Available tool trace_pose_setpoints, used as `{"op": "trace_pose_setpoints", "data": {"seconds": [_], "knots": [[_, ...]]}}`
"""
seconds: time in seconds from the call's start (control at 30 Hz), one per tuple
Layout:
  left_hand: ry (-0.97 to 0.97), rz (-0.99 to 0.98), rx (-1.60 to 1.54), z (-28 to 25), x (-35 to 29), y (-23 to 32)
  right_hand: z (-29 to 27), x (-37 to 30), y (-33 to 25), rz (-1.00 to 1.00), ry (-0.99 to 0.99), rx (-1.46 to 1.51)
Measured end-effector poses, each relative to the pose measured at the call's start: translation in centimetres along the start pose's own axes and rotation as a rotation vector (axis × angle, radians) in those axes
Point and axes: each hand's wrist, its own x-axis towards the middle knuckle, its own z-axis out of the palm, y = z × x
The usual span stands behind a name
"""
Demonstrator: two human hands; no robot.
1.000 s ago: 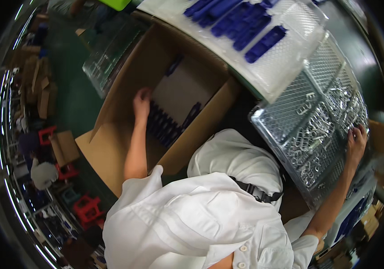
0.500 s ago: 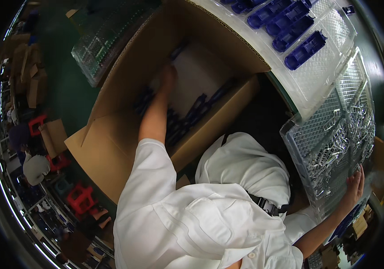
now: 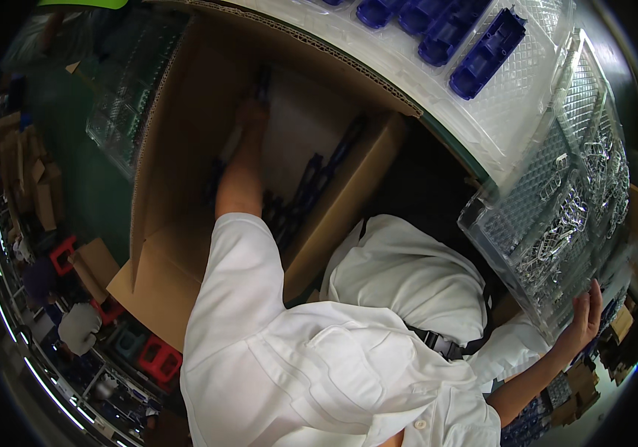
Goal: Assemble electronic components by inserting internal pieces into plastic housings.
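Observation:
My left hand (image 3: 252, 113) reaches deep into a large open cardboard box (image 3: 334, 223). It is dim in there, but the fingers look closed on a dark blue plastic part (image 3: 263, 80) near the far left wall. More dark blue parts (image 3: 311, 182) lie along the right side of the box, over a pale sheet (image 3: 297, 119). My right hand (image 3: 582, 322) is at the near edge of a clear plastic tray (image 3: 505, 231), its fingers stretched out and apart. Shiny metal clips (image 3: 557, 238) lie heaped in that tray.
On the bench beyond the box, a translucent tray (image 3: 512, 141) carries several blue plastic housings (image 3: 486, 56). Another clear tray (image 3: 122, 119) is left of the box. Red stools (image 3: 159, 357) and a person (image 3: 79, 328) are at the far left. The box flap (image 3: 159, 298) sticks out toward me.
The view has shifted, so the box and bench sit further left and up. My left hand stays inside the box with the blue part at its fingertips. My right hand remains by the tray edge.

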Motion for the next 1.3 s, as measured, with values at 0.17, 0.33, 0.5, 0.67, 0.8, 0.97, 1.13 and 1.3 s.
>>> {"op": "trace_pose_setpoints", "data": {"seconds": [0.17, 0.33, 0.5, 0.67, 0.8, 0.97, 1.13, 1.3], "knots": [[0.098, 0.008, -0.035, -0.9, -0.6, -3.4, 0.5, 1.0, -0.5, -0.024, 0.038, 0.015], [0.152, 0.532, -0.199, 1.8, -3.8, -7.6, 0.9, 1.3, 0.1, -0.021, 0.052, 0.139], [-0.474, 0.244, -0.480, 8.8, -6.3, -8.6, 1.5, 2.1, 1.9, -0.105, 0.032, 0.168], [0.229, 0.488, -0.279, 7.6, -14.5, -6.1, 2.4, -0.3, -1.0, -0.072, 0.198, 0.127], [0.387, 0.883, -0.256, -1.0, -12.0, -1.8, -0.4, -0.7, 2.0, 0.005, 0.223, 0.132], [0.258, 0.995, 0.183, -0.7, -6.2, -1.3, 0.4, -1.9, 3.2, -0.003, 0.178, 0.348], [0.302, 1.103, 0.001, -4.9, -5.5, -1.2, -0.2, -4.6, 3.2, -0.027, 0.176, 0.390], [-0.094, 0.552, -0.918, -12.6, -14.5, 0.2, 0.8, -6.6, 1.5, 0.010, 0.195, 0.429]]}}
